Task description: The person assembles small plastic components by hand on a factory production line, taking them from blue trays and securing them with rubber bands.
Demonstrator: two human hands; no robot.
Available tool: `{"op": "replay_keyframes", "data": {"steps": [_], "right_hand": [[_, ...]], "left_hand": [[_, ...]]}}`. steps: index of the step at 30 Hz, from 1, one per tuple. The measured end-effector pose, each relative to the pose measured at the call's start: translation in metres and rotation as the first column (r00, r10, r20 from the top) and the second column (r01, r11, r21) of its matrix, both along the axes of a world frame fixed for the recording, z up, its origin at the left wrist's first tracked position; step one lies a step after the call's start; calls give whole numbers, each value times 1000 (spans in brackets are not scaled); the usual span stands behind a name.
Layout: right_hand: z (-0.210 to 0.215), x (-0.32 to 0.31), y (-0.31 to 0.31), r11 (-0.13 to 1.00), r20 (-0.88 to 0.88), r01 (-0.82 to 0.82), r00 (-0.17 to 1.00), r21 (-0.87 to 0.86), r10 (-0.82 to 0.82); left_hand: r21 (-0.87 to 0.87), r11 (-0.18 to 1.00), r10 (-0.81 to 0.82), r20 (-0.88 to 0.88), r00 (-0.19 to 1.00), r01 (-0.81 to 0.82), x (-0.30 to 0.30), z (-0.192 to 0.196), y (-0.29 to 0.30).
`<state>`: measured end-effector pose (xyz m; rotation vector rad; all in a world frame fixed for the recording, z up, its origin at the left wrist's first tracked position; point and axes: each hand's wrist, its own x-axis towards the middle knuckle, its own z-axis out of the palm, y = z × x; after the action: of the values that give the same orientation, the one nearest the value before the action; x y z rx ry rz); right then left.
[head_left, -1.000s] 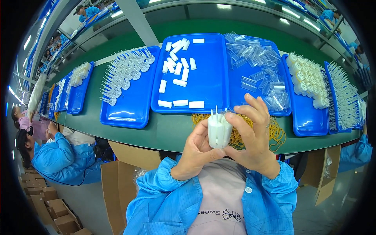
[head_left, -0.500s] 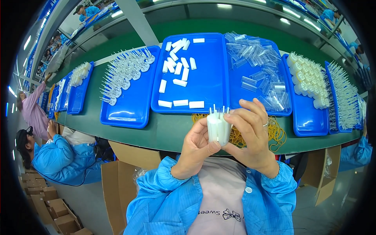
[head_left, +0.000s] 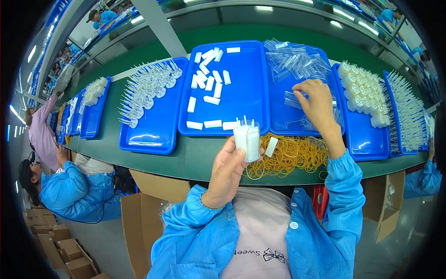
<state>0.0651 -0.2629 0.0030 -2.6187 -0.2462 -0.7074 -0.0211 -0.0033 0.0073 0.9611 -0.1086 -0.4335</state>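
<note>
My left hand point(head_left: 225, 169) is closed around an upright cluster of white blocks and clear plastic point(head_left: 247, 142), with thin prongs rising from its top. My right hand point(head_left: 318, 104) reaches over the blue tray of clear plastic pieces point(head_left: 299, 63). Its thumb and index finger are apart, close above some of those pieces, and no held thing shows between them. Left of this tray, another blue tray point(head_left: 241, 104) carries loose white blocks point(head_left: 212, 100). A single white block point(head_left: 272, 147) rests on a pile of yellow rubber bands point(head_left: 295, 160) beside my left hand.
Farther left, a blue tray point(head_left: 146, 143) bears clear round-based parts with stems point(head_left: 151, 88). On the right stand a tray of yellowish-white round parts point(head_left: 364, 95) and one of thin upright parts point(head_left: 409, 111). An open cardboard box point(head_left: 139, 228) is below the table edge; a co-worker point(head_left: 76, 186) sits left.
My right hand has let go of the cluster and moved up and right over the clear pieces. The left hand keeps the cluster, now slightly lower and left. The rubber bands show more fully.
</note>
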Motion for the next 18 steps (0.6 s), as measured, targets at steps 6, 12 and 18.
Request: {"op": "replay_keyframes", "data": {"steps": [6, 12, 18], "right_hand": [[-20, 27, -2, 948, -110, 14, 993, -317, -52], [-19, 30, 2, 955, -162, -72, 986, -286, 26], [36, -6, 40, 670, -62, -148, 958, 727, 279]], "left_hand": [[3, 1000, -6, -17, 1000, 6, 1, -1, -2], [-13, 1000, -23, 2, 1000, 23, 3, -8, 0], [-49, 999, -20, 38, 999, 22, 3, -10, 2]]}}
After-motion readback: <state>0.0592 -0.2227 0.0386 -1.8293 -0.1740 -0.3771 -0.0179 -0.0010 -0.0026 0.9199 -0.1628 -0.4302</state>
